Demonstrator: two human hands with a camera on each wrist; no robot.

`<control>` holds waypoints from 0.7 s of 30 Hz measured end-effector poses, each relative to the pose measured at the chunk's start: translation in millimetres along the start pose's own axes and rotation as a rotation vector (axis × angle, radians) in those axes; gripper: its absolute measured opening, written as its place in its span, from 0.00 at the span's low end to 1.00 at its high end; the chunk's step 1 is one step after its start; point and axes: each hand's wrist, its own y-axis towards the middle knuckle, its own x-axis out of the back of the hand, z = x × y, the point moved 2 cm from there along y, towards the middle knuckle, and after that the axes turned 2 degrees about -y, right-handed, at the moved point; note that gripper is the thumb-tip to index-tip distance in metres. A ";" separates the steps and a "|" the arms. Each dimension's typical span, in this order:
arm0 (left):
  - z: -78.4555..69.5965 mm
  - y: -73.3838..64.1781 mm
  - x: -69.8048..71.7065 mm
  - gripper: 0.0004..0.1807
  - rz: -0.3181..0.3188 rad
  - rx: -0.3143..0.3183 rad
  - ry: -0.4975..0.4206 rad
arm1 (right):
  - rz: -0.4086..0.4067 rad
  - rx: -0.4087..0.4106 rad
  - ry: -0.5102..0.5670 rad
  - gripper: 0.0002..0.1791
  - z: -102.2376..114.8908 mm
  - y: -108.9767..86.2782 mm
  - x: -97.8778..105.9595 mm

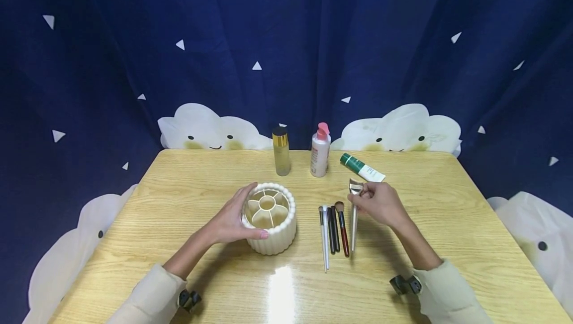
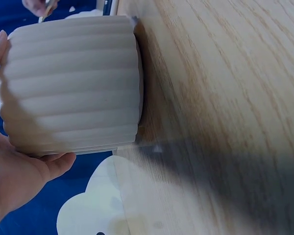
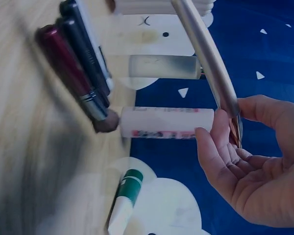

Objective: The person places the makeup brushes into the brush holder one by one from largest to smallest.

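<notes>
My left hand (image 1: pixel 233 219) grips a cream, ribbed brush holder (image 1: pixel 274 239) by its beaded rim, thumb at the front and fingers round the far left side. Seen from above, its inside is split into petal-shaped compartments around a central ring. The left wrist view shows the ribbed wall (image 2: pixel 73 88) close up. My right hand (image 1: pixel 378 203) pinches a makeup brush (image 1: pixel 354 229) with a pale metallic handle near its head, handle pointing down. In the right wrist view that handle (image 3: pixel 208 56) rises from the fingertips. Left of it lie a red-handled makeup brush (image 1: pixel 343 232) and several other slim brushes (image 1: pixel 325 239).
At the back of the wooden table (image 1: pixel 188 174) stand a gold-collared bottle (image 1: pixel 281 155) and a white pump bottle (image 1: pixel 319 157) with a pink top. A green and white tube (image 1: pixel 362 167) lies to their right. Behind hangs a dark blue curtain (image 1: pixel 286 25).
</notes>
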 end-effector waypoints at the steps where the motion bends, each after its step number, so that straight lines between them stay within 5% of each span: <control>1: 0.6 -0.6 0.7 0.67 -0.001 0.004 -0.004 | -0.012 0.019 0.005 0.17 3.7 1.0 0.0; 21: 0.6 0.7 1.2 0.67 0.018 0.020 -0.028 | -0.108 0.172 0.218 0.15 66.6 20.6 -2.0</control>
